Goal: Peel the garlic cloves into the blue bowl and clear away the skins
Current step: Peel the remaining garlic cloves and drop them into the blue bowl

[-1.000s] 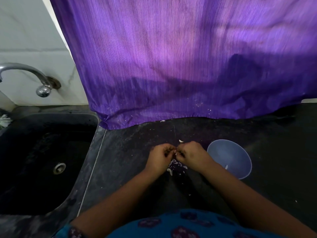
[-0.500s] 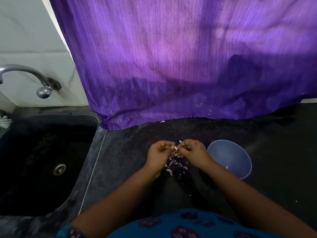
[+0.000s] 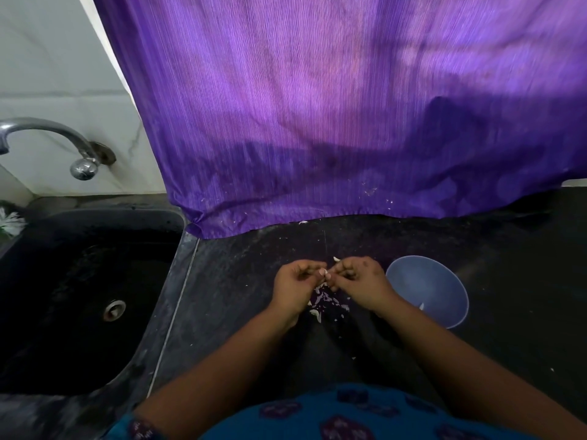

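Both hands met above the dark tabletop [image 3: 241,281]. The left hand [image 3: 293,285] and right hand [image 3: 359,281] each had fingers curled, pinching a small pale garlic clove [image 3: 324,273] between their fingertips. A scatter of garlic skins [image 3: 325,301] lay on the tabletop directly beneath the hands. The blue bowl [image 3: 444,281] stood just beside the right hand, on its outer side.
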The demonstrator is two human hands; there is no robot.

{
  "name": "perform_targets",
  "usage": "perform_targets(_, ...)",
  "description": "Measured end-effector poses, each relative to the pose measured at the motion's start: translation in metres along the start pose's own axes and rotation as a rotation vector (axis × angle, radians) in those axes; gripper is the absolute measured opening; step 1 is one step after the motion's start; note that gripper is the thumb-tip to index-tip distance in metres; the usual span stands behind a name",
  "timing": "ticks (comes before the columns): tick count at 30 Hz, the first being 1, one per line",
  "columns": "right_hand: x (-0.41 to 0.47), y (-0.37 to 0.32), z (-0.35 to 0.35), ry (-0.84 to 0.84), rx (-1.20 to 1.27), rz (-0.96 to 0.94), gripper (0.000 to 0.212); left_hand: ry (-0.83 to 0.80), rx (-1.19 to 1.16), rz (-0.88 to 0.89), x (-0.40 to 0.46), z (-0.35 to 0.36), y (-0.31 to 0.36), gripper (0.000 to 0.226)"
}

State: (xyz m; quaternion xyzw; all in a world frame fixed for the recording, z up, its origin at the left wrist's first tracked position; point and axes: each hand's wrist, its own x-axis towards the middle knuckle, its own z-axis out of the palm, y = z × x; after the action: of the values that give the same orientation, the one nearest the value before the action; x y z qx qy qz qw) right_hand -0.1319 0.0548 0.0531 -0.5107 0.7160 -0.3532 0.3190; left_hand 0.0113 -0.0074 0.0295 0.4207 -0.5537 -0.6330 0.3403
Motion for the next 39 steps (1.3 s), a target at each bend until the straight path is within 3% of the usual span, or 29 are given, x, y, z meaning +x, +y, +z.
perform_targets(7, 0.001, 0.000, 0.003, 0.028, -0.201, -0.136, 0.009, 0.006, 0.041, 0.024, -0.001, 0.002, -0.001, 0.020)
perform_targets(15, 0.000, 0.001, 0.005, 0.083, -0.240, -0.230, 0.007, 0.030, 0.119, 0.034, -0.002, 0.004, 0.000, 0.013)
perform_targets(24, 0.004, 0.006, 0.005, 0.055, -0.007, 0.013, 0.009, 0.028, -0.264, -0.159, 0.000, 0.005, 0.001, 0.016)
perform_targets(29, 0.005, 0.005, 0.005, 0.072, 0.101, 0.106, 0.012, 0.018, -0.323, -0.193, 0.001, 0.003, 0.003, 0.016)
perform_targets(34, 0.005, 0.006, 0.000, 0.017, -0.124, 0.025, 0.017, 0.011, -0.264, -0.176, -0.001, 0.000, 0.006, 0.019)
perform_targets(39, 0.003, 0.012, 0.002, 0.120, -0.283, -0.133, 0.004, 0.012, -0.205, -0.144, -0.002, 0.001, 0.006, 0.024)
